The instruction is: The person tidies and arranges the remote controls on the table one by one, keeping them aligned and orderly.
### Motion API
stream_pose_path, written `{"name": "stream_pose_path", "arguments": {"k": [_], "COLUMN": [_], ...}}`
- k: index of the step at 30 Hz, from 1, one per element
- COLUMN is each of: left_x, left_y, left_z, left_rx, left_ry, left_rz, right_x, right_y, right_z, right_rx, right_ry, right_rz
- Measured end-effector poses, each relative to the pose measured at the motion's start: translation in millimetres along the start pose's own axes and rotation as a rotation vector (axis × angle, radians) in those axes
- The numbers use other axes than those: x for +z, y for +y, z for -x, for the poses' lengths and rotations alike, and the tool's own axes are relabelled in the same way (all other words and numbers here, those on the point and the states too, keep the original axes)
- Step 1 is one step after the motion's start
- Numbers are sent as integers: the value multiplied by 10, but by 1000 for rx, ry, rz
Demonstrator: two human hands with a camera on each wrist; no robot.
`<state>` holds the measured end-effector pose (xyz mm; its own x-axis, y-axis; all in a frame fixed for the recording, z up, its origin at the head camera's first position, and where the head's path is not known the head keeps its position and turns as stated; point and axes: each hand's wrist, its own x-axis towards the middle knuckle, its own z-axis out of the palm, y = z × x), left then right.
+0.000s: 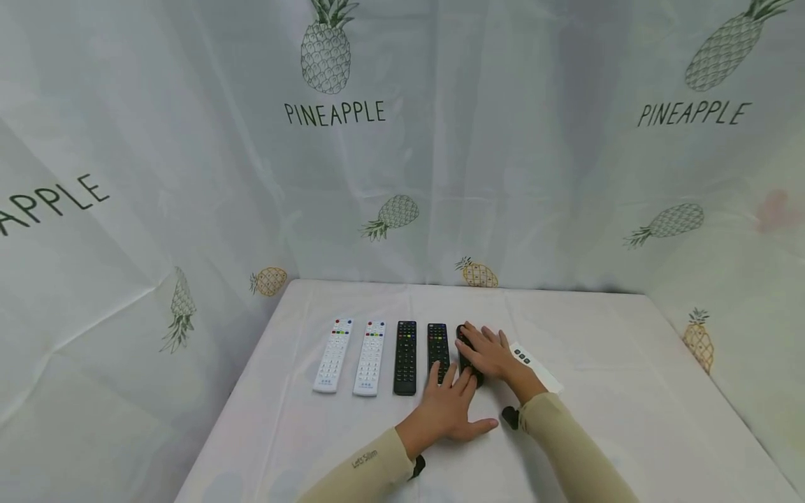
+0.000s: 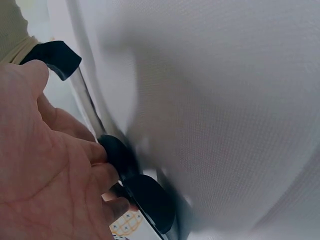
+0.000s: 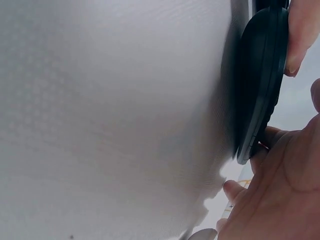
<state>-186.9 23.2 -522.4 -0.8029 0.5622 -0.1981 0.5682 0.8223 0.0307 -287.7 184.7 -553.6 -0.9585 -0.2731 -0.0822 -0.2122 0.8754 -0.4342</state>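
Five remotes lie in a row on the white-clothed table (image 1: pixel 302 433). My right hand (image 1: pixel 490 356) rests flat on top of the rightmost black remote (image 1: pixel 462 337), fingers spread and fairly straight. In the right wrist view this black remote (image 3: pixel 260 85) is seen edge-on against the cloth, with a fingertip (image 3: pixel 300 35) on it and the right hand's palm (image 3: pixel 285 185) beside it. My left hand (image 1: pixel 449 409) lies flat on the cloth just in front, its straight fingers touching the remote's near end. In the left wrist view the left hand's fingers (image 2: pixel 95 170) meet the dark remote end (image 2: pixel 145 197).
Left of the hands lie two white remotes (image 1: pixel 333 355) (image 1: pixel 370 358) and two black remotes (image 1: pixel 405 358) (image 1: pixel 438 348), parallel. A slim white remote (image 1: pixel 534 367) lies angled to the right of my right hand. Pineapple-print curtains (image 1: pixel 402 175) enclose the table at the back and sides.
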Motion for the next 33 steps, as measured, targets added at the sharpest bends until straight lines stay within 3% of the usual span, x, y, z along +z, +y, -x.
{"name": "stream_pose_path", "arguments": {"k": [13, 33], "left_x": [-26, 9], "left_y": [-3, 3], "left_z": [-7, -13], "left_rx": [1, -16], "left_ry": [12, 0], "left_rz": [5, 22], "right_x": [53, 43], "right_y": [57, -35], "right_z": [-93, -17], "right_rx": [5, -7], "right_ry": [1, 32], "right_rz": [-4, -33]}}
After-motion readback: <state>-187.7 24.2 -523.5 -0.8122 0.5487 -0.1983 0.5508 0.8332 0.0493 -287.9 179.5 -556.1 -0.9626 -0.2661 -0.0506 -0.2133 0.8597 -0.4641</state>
